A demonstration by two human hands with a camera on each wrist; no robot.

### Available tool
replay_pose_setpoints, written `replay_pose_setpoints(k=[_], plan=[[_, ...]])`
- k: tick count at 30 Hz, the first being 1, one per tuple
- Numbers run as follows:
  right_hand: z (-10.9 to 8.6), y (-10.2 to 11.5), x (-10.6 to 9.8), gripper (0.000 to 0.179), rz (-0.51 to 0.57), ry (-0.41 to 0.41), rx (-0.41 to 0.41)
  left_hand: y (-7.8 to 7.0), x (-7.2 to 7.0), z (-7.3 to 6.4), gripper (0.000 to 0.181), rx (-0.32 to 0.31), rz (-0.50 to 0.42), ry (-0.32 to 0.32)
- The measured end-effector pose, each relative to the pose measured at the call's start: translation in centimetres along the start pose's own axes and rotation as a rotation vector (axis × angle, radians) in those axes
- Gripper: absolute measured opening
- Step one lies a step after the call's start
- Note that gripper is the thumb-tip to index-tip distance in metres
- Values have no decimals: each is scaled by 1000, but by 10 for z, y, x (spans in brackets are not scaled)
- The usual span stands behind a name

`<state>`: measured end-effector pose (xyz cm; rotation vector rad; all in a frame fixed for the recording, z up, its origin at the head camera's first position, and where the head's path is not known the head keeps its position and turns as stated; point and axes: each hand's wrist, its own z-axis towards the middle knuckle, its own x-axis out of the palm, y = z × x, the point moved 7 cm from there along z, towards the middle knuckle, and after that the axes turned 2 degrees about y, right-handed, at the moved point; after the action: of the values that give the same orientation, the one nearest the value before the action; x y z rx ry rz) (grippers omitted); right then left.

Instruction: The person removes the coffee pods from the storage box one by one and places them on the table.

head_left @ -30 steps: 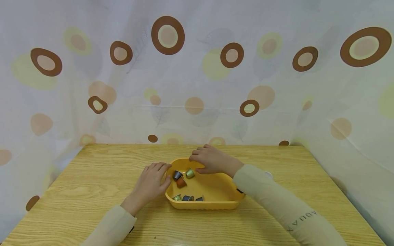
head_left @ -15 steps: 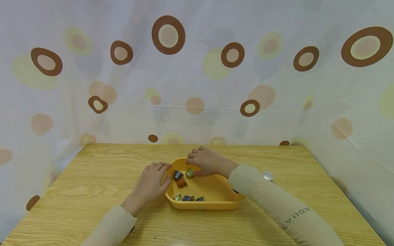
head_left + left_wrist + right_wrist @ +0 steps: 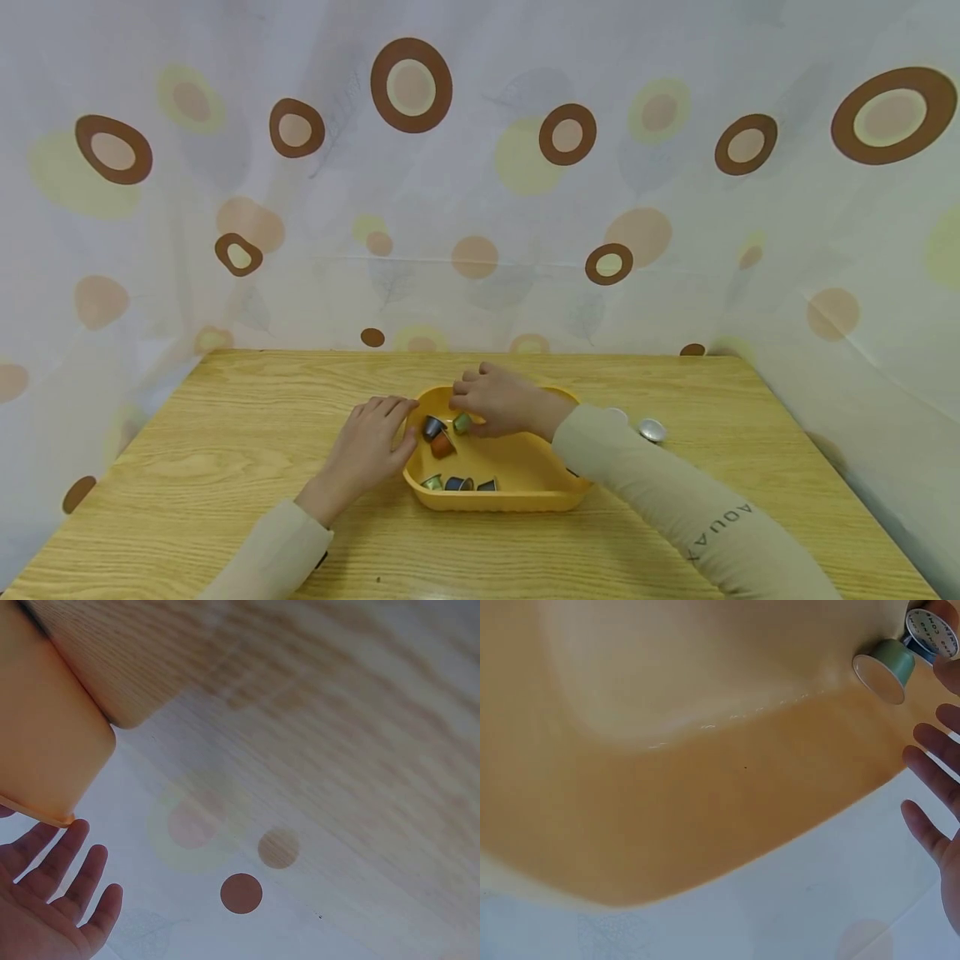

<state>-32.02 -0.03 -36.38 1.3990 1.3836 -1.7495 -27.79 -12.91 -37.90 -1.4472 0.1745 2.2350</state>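
Note:
A yellow plastic tub (image 3: 517, 500) with several coffee capsules in it lies between my hands. My left hand (image 3: 363, 446) rests on its left rim; in the left wrist view, outstretched fingers (image 3: 67, 851) touch the rim. Over the far part of the tub, my right hand (image 3: 502, 404) reaches in beside a green capsule (image 3: 461, 423). The right wrist view shows spread fingers (image 3: 930, 765) apart from that green capsule (image 3: 894, 658). Left of it lie a dark capsule (image 3: 432, 427) and an orange-brown capsule (image 3: 442, 444).
Along the tub's near wall are a pale green capsule (image 3: 432, 482), a blue capsule (image 3: 458, 483) and a dark one (image 3: 487, 484). Right of the tub, a silver-topped capsule (image 3: 652, 430) lies on the wooden table (image 3: 247, 417). Another pale round thing (image 3: 618, 414) is partly behind my right sleeve.
My right hand has moved left and down, closer to the green capsule, which has turned a little. The silver-topped capsule came out from behind the sleeve. My left hand stays put.

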Motion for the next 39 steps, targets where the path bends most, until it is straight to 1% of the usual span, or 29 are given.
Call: replay_pose_setpoints(k=[2,8,13,23,35,39], plan=[[1,2,2,32,-29,17,5,0,0,0,32,-1,-3,1],[1,5,1,32,-78,20,10,0,0,0,32,3,1,-4],[2,6,3,34,-104,65,14,-1,0,0,32,3,-1,0],[4,7,12,35,-97,129,29,-3,-2,0,32,10,3,-2],[5,8,16,34,-121,145,20,-4,-2,0,31,15,18,-8],[4,9,17,35,-110,152,17,-3,-2,0,32,8,20,-2]])
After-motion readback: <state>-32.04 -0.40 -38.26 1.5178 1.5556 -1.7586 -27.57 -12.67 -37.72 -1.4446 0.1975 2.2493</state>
